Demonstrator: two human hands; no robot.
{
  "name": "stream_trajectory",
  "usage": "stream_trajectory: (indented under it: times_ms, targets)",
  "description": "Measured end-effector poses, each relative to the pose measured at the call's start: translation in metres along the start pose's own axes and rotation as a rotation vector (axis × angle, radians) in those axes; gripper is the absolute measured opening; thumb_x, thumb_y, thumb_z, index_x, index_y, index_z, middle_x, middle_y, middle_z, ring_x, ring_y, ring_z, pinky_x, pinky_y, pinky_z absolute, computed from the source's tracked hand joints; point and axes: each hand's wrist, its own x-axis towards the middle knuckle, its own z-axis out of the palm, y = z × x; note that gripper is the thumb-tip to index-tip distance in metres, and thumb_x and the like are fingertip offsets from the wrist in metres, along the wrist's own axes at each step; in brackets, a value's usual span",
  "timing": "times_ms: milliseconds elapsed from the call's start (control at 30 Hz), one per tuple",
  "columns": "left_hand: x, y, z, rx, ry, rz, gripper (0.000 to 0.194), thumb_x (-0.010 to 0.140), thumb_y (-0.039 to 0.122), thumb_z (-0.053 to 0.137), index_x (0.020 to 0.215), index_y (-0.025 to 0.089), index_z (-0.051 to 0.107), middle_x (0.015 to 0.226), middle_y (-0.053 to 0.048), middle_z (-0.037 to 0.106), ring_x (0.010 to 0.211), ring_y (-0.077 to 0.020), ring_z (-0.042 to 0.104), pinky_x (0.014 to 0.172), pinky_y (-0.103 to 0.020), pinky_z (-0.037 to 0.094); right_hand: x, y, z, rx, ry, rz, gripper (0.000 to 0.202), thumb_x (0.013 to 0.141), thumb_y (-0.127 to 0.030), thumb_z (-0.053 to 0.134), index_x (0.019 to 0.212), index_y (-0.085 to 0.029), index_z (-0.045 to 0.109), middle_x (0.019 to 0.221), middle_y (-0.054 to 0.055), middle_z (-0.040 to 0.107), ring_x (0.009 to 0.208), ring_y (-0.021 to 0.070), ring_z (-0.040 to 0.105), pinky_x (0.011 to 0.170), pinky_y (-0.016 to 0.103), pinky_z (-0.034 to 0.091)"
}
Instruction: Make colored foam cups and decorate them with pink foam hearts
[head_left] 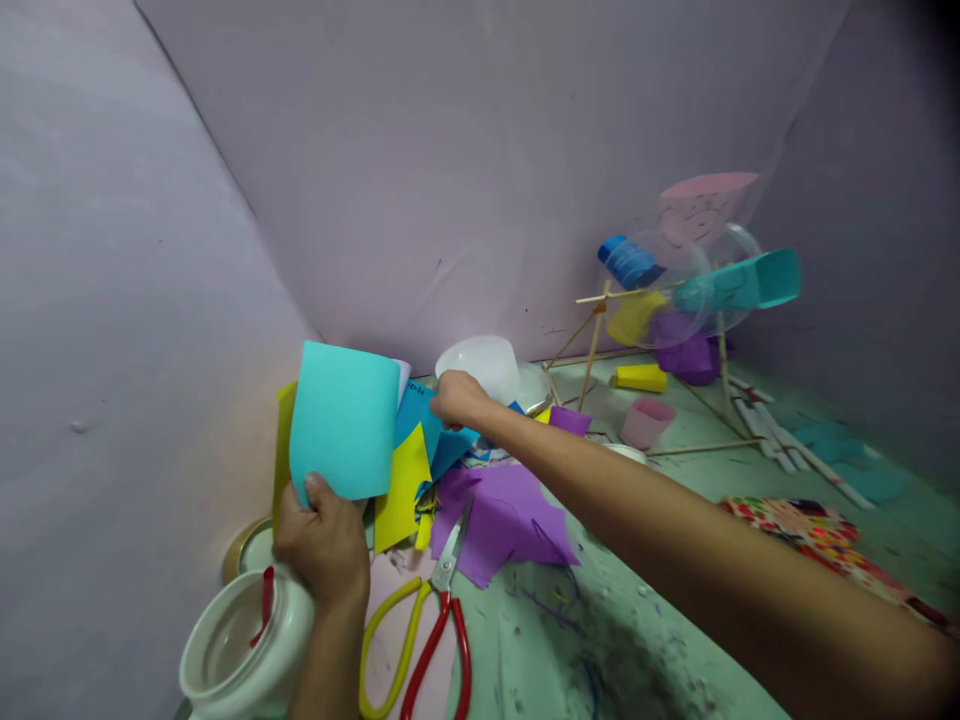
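Observation:
My left hand [322, 540] grips a turquoise paper sheet [345, 420] by its lower left edge, thumb on the front. The sheet stands upright, slightly curved. My right hand [459, 400] is closed at the edge of a dark blue paper [420, 420] with writing on it; its fingertips are partly hidden. Yellow paper [401, 490] and torn purple paper [502, 520] lie below the hands. Scissors [446, 575] with one yellow and one red handle rest on the purple paper and a pale pink sheet [409, 600].
A white jar [206, 650] with a red stick stands at the lower left. Behind my right hand is a white container [487, 365]. At the right stands a wheel-like stick frame [592, 350] with coloured paper cups. A patterned cloth [795, 530] lies at the right.

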Motion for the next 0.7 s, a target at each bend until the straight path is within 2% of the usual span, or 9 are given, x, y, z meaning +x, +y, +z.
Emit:
stream_trajectory:
  times_ms: [67, 133, 200, 267, 300, 367, 433, 533, 700]
  targets:
    - [-0.001, 0.0, -0.001, 0.005, 0.008, 0.007, 0.019, 0.082, 0.025, 0.043, 0.063, 0.022, 0.046, 0.054, 0.004, 0.035, 0.053, -0.0157, 0.034, 0.055, -0.03, 0.027, -0.009, 0.004, -0.015, 0.055, -0.042, -0.029, 0.021, 0.089, -0.028, 0.057, 0.101, -0.011, 0.062, 0.091, 0.005, 0.067, 0.074, 0.0149, 0.065, 0.066, 0.031, 0.055]
    - [-0.002, 0.001, -0.001, 0.006, 0.007, 0.008, 0.018, 0.082, 0.025, 0.043, 0.066, 0.021, 0.049, 0.054, 0.004, 0.036, 0.053, -0.0161, 0.035, 0.055, -0.03, 0.028, -0.022, 0.01, -0.028, 0.091, -0.01, -0.064, 0.013, 0.085, -0.02, 0.059, 0.093, -0.012, 0.066, 0.078, 0.004, 0.069, 0.069, 0.0162, 0.066, 0.064, 0.029, 0.053]
    - [-0.003, 0.002, -0.002, 0.005, -0.002, 0.009, 0.018, 0.082, 0.026, 0.042, 0.07, 0.02, 0.054, 0.056, 0.002, 0.041, 0.054, -0.017, 0.038, 0.056, -0.03, 0.03, -0.037, 0.016, -0.036, 0.128, 0.087, -0.094, 0.019, 0.078, -0.01, 0.056, 0.091, -0.014, 0.07, 0.081, 0.006, 0.072, 0.081, 0.0207, 0.067, 0.072, 0.028, 0.05]
    - [-0.004, 0.003, -0.002, 0.005, -0.012, 0.007, 0.019, 0.082, 0.026, 0.042, 0.074, 0.019, 0.058, 0.057, 0.001, 0.045, 0.055, -0.0179, 0.041, 0.057, -0.031, 0.031, -0.05, 0.02, -0.041, 0.176, 0.182, -0.118, 0.028, 0.073, -0.006, 0.053, 0.093, -0.016, 0.071, 0.092, 0.007, 0.072, 0.096, 0.0231, 0.063, 0.081, 0.026, 0.047]
    - [-0.004, 0.003, -0.002, 0.005, -0.014, 0.003, 0.019, 0.082, 0.026, 0.043, 0.076, 0.019, 0.059, 0.058, 0.0, 0.045, 0.055, -0.0183, 0.041, 0.057, -0.031, 0.031, -0.055, 0.022, -0.043, 0.208, 0.212, -0.122, 0.031, 0.072, -0.005, 0.052, 0.092, -0.017, 0.072, 0.093, 0.006, 0.072, 0.097, 0.0231, 0.063, 0.081, 0.025, 0.046]
    - [-0.003, 0.003, -0.002, 0.006, -0.01, -0.009, 0.02, 0.083, 0.027, 0.042, 0.076, 0.019, 0.059, 0.057, 0.0, 0.045, 0.055, -0.0187, 0.042, 0.057, -0.031, 0.031, -0.061, 0.028, -0.049, 0.294, 0.238, -0.108, 0.031, 0.069, -0.005, 0.052, 0.089, -0.018, 0.072, 0.084, 0.004, 0.072, 0.086, 0.0213, 0.065, 0.073, 0.024, 0.048]
    - [-0.001, 0.001, -0.001, 0.004, 0.009, -0.027, 0.021, 0.084, 0.029, 0.041, 0.074, 0.019, 0.057, 0.056, 0.0, 0.045, 0.055, -0.0191, 0.043, 0.057, -0.032, 0.032, -0.065, 0.035, -0.058, 0.4, 0.247, -0.075, 0.028, 0.068, -0.007, 0.051, 0.085, -0.017, 0.072, 0.067, 0.002, 0.067, 0.065, 0.0174, 0.063, 0.059, 0.023, 0.048]
    - [0.004, -0.002, -0.001, -0.007, 0.05, -0.065, 0.022, 0.085, 0.028, 0.039, 0.073, 0.019, 0.055, 0.057, 0.0, 0.046, 0.056, -0.0193, 0.045, 0.057, -0.032, 0.035, -0.076, 0.05, -0.078, 0.578, 0.278, -0.019, 0.025, 0.072, -0.011, 0.049, 0.087, -0.015, 0.068, 0.051, -0.002, 0.052, 0.041, 0.0116, 0.049, 0.041, 0.021, 0.04]
    - [0.003, 0.001, -0.005, -0.057, 0.051, -0.056, 0.022, 0.085, 0.027, 0.039, 0.078, 0.018, 0.058, 0.058, -0.002, 0.051, 0.056, -0.0205, 0.049, 0.057, -0.032, 0.038, -0.117, 0.072, -0.115, 0.851, 0.347, -0.018, 0.015, 0.076, -0.021, 0.049, 0.088, -0.017, 0.058, 0.048, -0.008, 0.037, 0.034, 0.0075, 0.033, 0.035, 0.019, 0.031]
